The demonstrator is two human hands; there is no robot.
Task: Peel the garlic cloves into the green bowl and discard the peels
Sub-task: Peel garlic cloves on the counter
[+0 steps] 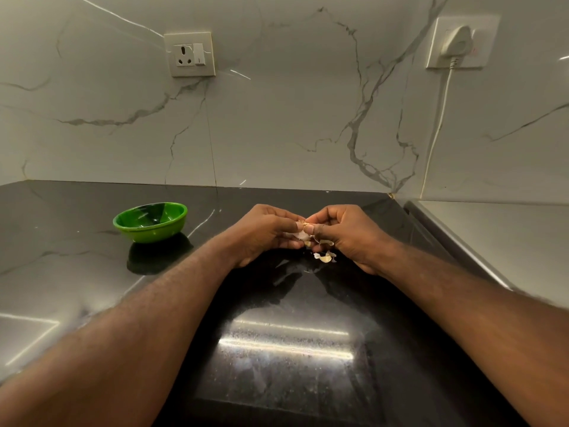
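Observation:
Both hands meet above the black counter, right of centre. My left hand (264, 232) holds a pale garlic clove (303, 234) with curled fingers. My right hand (345, 235) pinches at the top of the same garlic with thumb and forefinger. Bits of papery peel (324, 257) lie on the counter just under the right hand. The green bowl (151, 221) stands upright to the left of my left hand, apart from it, and looks empty inside.
The glossy black countertop (292, 349) runs back to a white marble wall. A wall socket (192, 54) sits above the bowl. A plugged-in white cable (438, 118) hangs at the right. A grey raised ledge (492, 235) borders the counter on the right.

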